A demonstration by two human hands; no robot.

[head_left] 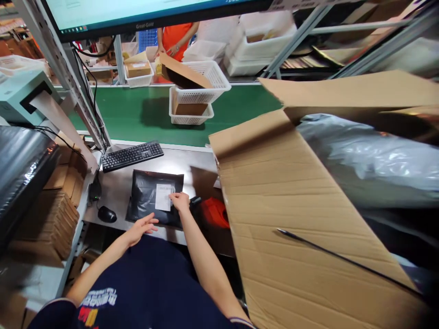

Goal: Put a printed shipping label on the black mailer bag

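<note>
A black plastic mailer bag (146, 195) lies flat on the grey worktable (118, 189) in front of me, with a white label (163, 197) stuck on it. My right hand (180, 201) presses its fingers on the label's right edge. My left hand (141, 227) hovers open over the bag's near edge, fingers spread, holding nothing.
A black keyboard (132, 156) and mouse (107, 214) lie left of the bag. A large open cardboard box (302, 219) with grey bags fills the right. White baskets (197, 93) sit on the green conveyor (144, 114); another person in orange (175, 39) stands beyond. Flattened cartons (56, 214) are stacked at left.
</note>
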